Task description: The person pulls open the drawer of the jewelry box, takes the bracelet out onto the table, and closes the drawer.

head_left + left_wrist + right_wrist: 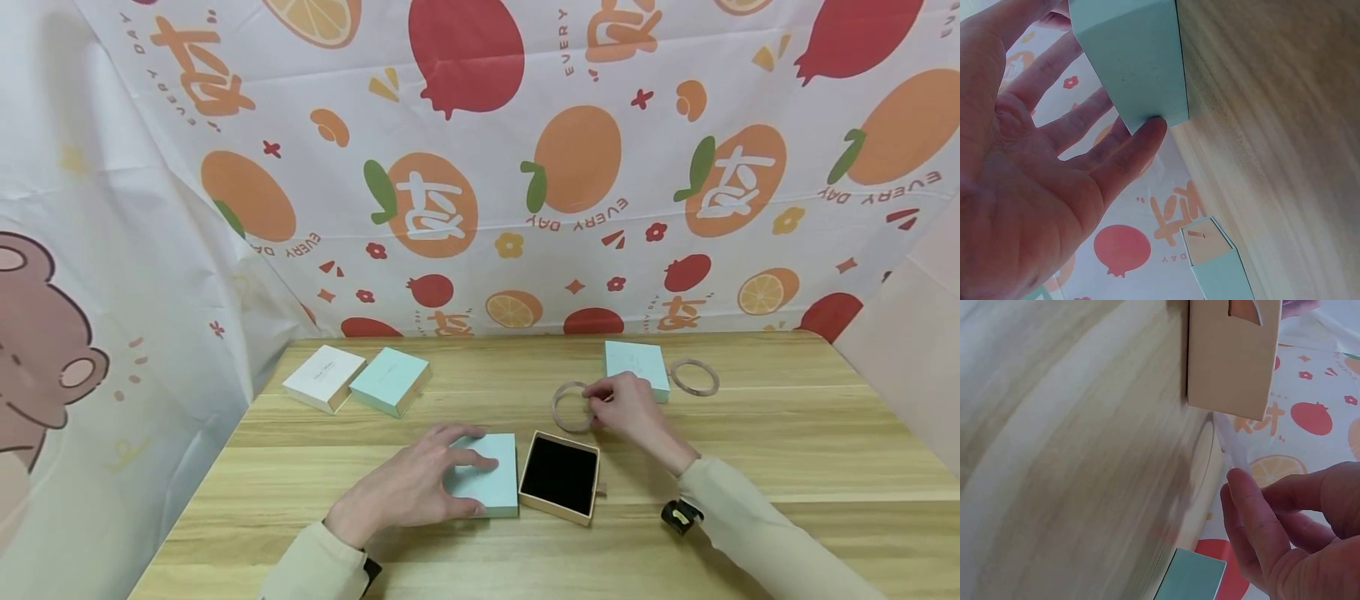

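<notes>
My left hand [422,477] rests over a mint-green box cover [501,479], gripping it with spread fingers across its top and edges. The left wrist view shows fingers around the cover [1132,69], one fingertip at its corner. Just right of it sits an open kraft drawer box [551,509] with a black pad inside and a small pull tab. Between thumb and fingers, my right hand [630,408] pinches a pale, translucent bangle [556,408] behind that drawer. The bangle [1230,437] appears tilted close to the tabletop in the right wrist view; its contact with the table is unclear.
A white box [325,377] and a mint box [390,380] stand at the back left. Another mint box [636,362] lies behind my right hand, with a second bangle [693,392] to its right. A fruit-printed cloth [480,275] hangs behind the wooden table [300,467].
</notes>
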`<state>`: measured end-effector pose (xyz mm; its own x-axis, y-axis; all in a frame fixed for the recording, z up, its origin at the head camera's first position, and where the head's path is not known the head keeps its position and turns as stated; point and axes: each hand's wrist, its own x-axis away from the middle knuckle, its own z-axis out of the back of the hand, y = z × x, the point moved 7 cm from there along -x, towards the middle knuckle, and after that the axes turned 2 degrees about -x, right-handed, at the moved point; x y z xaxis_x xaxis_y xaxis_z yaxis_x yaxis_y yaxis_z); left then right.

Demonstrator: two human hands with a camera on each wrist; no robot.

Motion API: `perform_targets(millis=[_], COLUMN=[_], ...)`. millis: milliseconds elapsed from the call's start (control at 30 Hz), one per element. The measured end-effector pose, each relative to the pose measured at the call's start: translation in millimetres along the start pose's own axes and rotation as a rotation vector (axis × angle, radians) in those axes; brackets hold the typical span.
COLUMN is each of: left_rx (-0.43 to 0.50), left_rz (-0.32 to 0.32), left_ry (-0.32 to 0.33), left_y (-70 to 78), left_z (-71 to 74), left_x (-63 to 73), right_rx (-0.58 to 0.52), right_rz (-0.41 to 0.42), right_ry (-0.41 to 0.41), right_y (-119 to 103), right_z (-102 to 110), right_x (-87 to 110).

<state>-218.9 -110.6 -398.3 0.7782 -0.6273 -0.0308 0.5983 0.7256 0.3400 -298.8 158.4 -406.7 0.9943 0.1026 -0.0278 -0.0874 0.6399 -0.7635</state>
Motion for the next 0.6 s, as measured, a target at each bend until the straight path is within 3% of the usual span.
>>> perform_targets(millis=[267,600], left_rx=[-0.003,0.002], left_rz=[0.004,0.005], left_ry=[0.001,0.003], left_y=[-0.1,0.2], left_z=[0.4,0.2], left_x=[-0.3,-0.1], right_rx=[0.167,0.211], right_rz=[0.077,0.096], right_ry=[-0.063,-0.115], right_y=[-5,-4], right_z=[-7,-17], right_x=[-4.2,-6.9])
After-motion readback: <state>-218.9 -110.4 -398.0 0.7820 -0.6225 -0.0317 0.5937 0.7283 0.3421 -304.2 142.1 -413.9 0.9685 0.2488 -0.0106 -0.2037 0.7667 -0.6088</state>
